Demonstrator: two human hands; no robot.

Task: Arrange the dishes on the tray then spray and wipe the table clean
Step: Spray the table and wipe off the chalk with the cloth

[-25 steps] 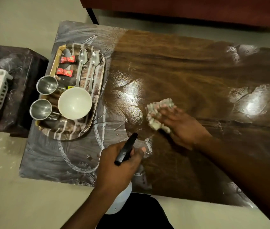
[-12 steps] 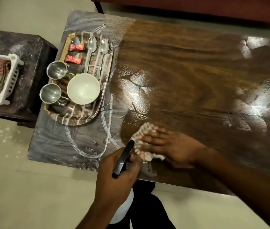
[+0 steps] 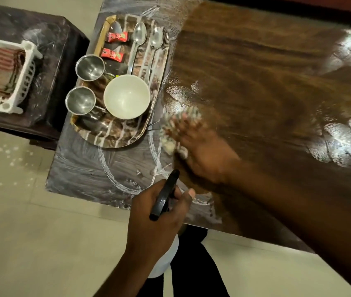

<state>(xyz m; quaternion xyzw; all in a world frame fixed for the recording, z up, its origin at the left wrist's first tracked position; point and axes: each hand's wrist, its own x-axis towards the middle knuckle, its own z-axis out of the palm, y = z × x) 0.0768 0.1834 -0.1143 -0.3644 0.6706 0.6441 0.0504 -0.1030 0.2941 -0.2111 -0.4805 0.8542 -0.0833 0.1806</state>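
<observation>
The right hand (image 3: pixel 202 153), fingers extended, presses the cloth (image 3: pixel 170 127) on the table (image 3: pixel 256 71) just beside the loaded tray (image 3: pixel 114 140), the left hand (image 3: pixel 155 224) grips the spray bottle (image 3: pixel 164 198) at the near edge, and the cloth now lies farther from that bottle than before.

Glossy wooden table (image 3: pixel 256 71), streaked with white smears by the left hand (image 3: pixel 155 221); shiny metal cups (image 3: pixel 90 67) beyond.

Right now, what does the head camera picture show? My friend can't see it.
A person's right hand presses a crumpled checked cloth on the brown wooden table, while the left hand grips a white spray bottle with a black trigger. A patterned tray holds a white bowl, two steel cups and two spoons.
</observation>
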